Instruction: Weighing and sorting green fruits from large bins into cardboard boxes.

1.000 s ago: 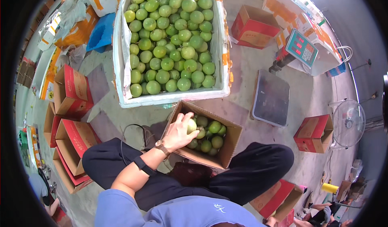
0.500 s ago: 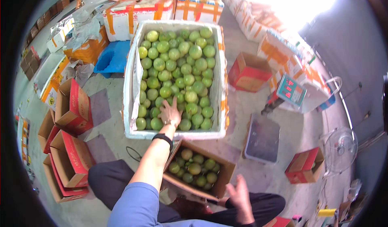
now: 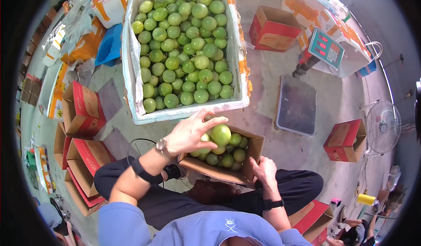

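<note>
A small cardboard box (image 3: 209, 172) with several green passion fruits (image 3: 227, 160) inside stands between my legs. Over its far left part, my left hand (image 3: 188, 135) has its thumb and fingers curved around one larger-looking green passion fruit (image 3: 220, 134). The right hand (image 3: 264, 170) is closed on the right edge of the same box. Just beyond it stands a big white foam box (image 3: 188, 113), filled with loose green passion fruits (image 3: 172, 62).
Open red-and-brown cartons (image 3: 85, 108) stand at the left; another carton (image 3: 274, 29) is far right, one (image 3: 345, 140) nearer. A scale platform (image 3: 296, 105) with a lit display (image 3: 326, 48) lies right. A fan (image 3: 383, 127) stands beyond. Other people (image 3: 357, 233) show at the lower right.
My left hand has come back from the foam box to the small box with a passion fruit. My right hand has taken hold of the box's edge. The view has tilted lower.
</note>
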The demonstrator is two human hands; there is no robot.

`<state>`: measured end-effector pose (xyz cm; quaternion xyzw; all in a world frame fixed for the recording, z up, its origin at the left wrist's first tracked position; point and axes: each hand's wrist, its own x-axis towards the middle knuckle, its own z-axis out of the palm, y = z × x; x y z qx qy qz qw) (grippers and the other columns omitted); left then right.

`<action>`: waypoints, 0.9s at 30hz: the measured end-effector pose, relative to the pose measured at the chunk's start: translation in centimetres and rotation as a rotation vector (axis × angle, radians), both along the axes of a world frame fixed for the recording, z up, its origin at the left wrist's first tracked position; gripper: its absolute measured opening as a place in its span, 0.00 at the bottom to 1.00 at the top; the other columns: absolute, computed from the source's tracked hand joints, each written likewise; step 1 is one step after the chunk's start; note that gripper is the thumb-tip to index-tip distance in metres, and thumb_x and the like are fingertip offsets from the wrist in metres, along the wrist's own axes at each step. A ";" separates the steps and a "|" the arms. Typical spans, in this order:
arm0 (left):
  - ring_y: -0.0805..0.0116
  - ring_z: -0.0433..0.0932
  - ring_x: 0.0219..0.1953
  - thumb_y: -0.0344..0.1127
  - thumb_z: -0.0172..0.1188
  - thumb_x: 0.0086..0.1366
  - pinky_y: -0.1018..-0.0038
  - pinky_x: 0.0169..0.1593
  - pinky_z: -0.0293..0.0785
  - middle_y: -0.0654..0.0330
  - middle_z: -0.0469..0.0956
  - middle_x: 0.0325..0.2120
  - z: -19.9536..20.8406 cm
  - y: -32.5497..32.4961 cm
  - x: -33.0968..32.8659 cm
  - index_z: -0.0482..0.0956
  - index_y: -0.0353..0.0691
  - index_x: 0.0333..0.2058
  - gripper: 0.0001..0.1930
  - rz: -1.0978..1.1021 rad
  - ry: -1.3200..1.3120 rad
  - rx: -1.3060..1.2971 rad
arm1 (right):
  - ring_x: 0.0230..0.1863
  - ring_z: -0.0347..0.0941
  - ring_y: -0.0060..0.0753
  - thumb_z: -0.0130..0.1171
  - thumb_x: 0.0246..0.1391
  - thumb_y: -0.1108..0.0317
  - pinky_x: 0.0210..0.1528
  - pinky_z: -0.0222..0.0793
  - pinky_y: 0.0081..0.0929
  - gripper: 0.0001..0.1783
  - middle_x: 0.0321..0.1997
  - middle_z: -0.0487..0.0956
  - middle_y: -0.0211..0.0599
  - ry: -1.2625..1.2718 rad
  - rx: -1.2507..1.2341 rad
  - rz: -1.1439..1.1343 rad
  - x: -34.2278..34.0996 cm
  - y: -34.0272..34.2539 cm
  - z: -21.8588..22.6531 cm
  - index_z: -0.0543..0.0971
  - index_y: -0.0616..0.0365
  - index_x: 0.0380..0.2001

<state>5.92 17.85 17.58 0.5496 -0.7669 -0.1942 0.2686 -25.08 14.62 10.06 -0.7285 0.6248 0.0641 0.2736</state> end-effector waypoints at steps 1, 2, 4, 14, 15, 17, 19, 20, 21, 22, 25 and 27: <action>0.50 0.72 0.49 0.48 0.68 0.51 0.60 0.53 0.69 0.49 0.69 0.49 -0.6 0.4 -0.2 0.66 0.45 0.55 0.34 0.089 -0.065 -0.027 | 0.35 0.78 0.52 0.55 0.50 0.45 0.39 0.73 0.44 0.25 0.30 0.80 0.53 0.130 -0.002 0.069 -0.3 -0.6 0.3 0.81 0.60 0.30; 0.49 0.72 0.48 0.50 0.66 0.51 0.60 0.49 0.71 0.48 0.70 0.47 -1.4 1.3 -0.6 0.68 0.41 0.53 0.33 0.326 -0.137 0.002 | 0.35 0.78 0.50 0.55 0.49 0.44 0.40 0.73 0.43 0.27 0.30 0.80 0.52 0.136 0.024 0.097 -0.4 -1.1 0.5 0.82 0.60 0.26; 0.48 0.75 0.43 0.58 0.62 0.52 0.59 0.43 0.74 0.41 0.74 0.40 -3.4 2.8 -0.7 0.71 0.30 0.45 0.35 0.654 -0.260 -0.052 | 0.36 0.78 0.50 0.55 0.49 0.44 0.41 0.73 0.43 0.26 0.31 0.80 0.52 0.160 0.074 0.122 -0.5 -2.2 0.8 0.82 0.60 0.27; 0.43 0.77 0.39 0.56 0.57 0.51 0.59 0.45 0.74 0.37 0.78 0.32 0.0 0.9 -7.9 0.80 0.29 0.29 0.28 0.358 -0.190 0.640 | 0.34 0.79 0.43 0.53 0.36 0.61 0.39 0.75 0.35 0.12 0.29 0.80 0.44 0.184 -0.312 0.249 -10.8 -13.9 10.4 0.84 0.47 0.24; 0.45 0.76 0.41 0.55 0.56 0.53 0.59 0.45 0.72 0.37 0.77 0.34 0.9 -1.3 -9.2 0.79 0.29 0.29 0.27 0.351 -0.078 0.510 | 0.32 0.78 0.45 0.54 0.35 0.62 0.37 0.76 0.33 0.11 0.27 0.80 0.44 0.141 -0.380 0.205 -13.1 -15.6 12.4 0.83 0.50 0.23; 0.44 0.75 0.38 0.53 0.55 0.53 0.56 0.41 0.72 0.41 0.77 0.32 2.1 -6.4 -12.4 0.77 0.30 0.26 0.25 0.267 0.053 0.392 | 0.27 0.77 0.46 0.58 0.34 0.60 0.30 0.73 0.36 0.11 0.24 0.79 0.44 0.108 -0.349 0.015 -17.2 -19.1 15.5 0.80 0.56 0.19; 0.52 0.78 0.32 0.44 0.55 0.60 0.60 0.35 0.73 0.47 0.78 0.28 2.8 -10.9 -15.2 0.78 0.37 0.36 0.15 0.093 -0.097 0.121 | 0.22 0.74 0.46 0.60 0.37 0.59 0.26 0.69 0.36 0.14 0.20 0.77 0.48 -0.176 -0.358 -0.198 -21.1 -21.0 16.5 0.79 0.61 0.18; 0.55 0.78 0.32 0.42 0.55 0.61 0.63 0.36 0.74 0.49 0.79 0.28 2.9 -11.9 -16.4 0.78 0.38 0.38 0.14 0.110 0.281 0.122 | 0.22 0.75 0.46 0.61 0.39 0.58 0.26 0.69 0.37 0.16 0.20 0.77 0.48 0.055 -0.534 -0.157 -21.8 -22.8 15.5 0.79 0.62 0.17; 0.58 0.79 0.32 0.40 0.54 0.62 0.65 0.36 0.74 0.52 0.79 0.29 3.0 -13.5 -16.4 0.78 0.39 0.40 0.12 0.092 0.609 0.191 | 0.28 0.77 0.47 0.58 0.42 0.58 0.31 0.71 0.39 0.16 0.25 0.80 0.47 0.132 -0.550 -0.144 -22.8 -23.5 14.2 0.80 0.62 0.21; 0.59 0.79 0.33 0.40 0.55 0.62 0.67 0.38 0.74 0.53 0.79 0.30 2.7 -13.7 -16.0 0.78 0.39 0.40 0.13 0.121 0.586 0.166 | 0.32 0.77 0.49 0.56 0.44 0.60 0.35 0.72 0.41 0.15 0.29 0.80 0.49 0.270 -0.614 -0.135 -22.9 -24.0 11.6 0.80 0.62 0.25; 0.58 0.77 0.40 0.42 0.57 0.61 0.68 0.46 0.73 0.53 0.77 0.38 1.1 -12.6 -11.0 0.78 0.39 0.40 0.14 0.180 0.406 -0.113 | 0.38 0.77 0.54 0.50 0.48 0.66 0.45 0.72 0.43 0.15 0.34 0.80 0.53 0.240 -0.704 -0.541 -22.7 -25.3 7.6 0.79 0.61 0.36; 0.55 0.74 0.45 0.41 0.61 0.55 0.64 0.51 0.69 0.52 0.77 0.38 -0.9 -11.1 -4.3 0.79 0.40 0.38 0.14 0.297 0.092 -0.192 | 0.55 0.67 0.51 0.54 0.51 0.63 0.52 0.68 0.45 0.21 0.52 0.72 0.50 0.406 -0.693 -0.593 -20.3 -25.5 7.5 0.71 0.57 0.49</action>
